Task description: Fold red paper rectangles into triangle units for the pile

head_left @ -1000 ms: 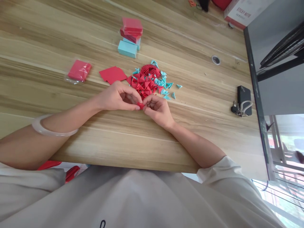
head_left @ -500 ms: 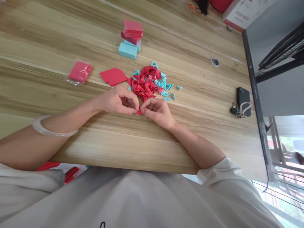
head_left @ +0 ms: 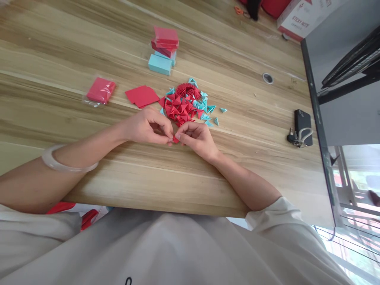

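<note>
A small piece of red paper (head_left: 175, 139) is pinched between the fingertips of my left hand (head_left: 152, 126) and my right hand (head_left: 196, 138), just above the wooden table. Most of it is hidden by the fingers. Right beyond my hands lies a heap of folded red paper triangles (head_left: 180, 107). Light-blue folded triangles (head_left: 203, 105) are scattered around the heap's right side. A ring of joined red pieces (head_left: 188, 90) rests at the back of the heap. To the left of it are flat red paper sheets (head_left: 142, 96).
A wrapped red paper pack (head_left: 101, 90) lies at the left. Farther back are stacked red packs (head_left: 166, 37) and light-blue packs (head_left: 160, 64). Keys (head_left: 297, 139) lie against a black box (head_left: 303, 122) near the table's right edge. A sticky-note carton (head_left: 299, 19) stands at the far right.
The red piece has shifted slightly between my fingertips, and less of it shows. Both hands stay in nearly the same place; the rest of the table is unchanged.
</note>
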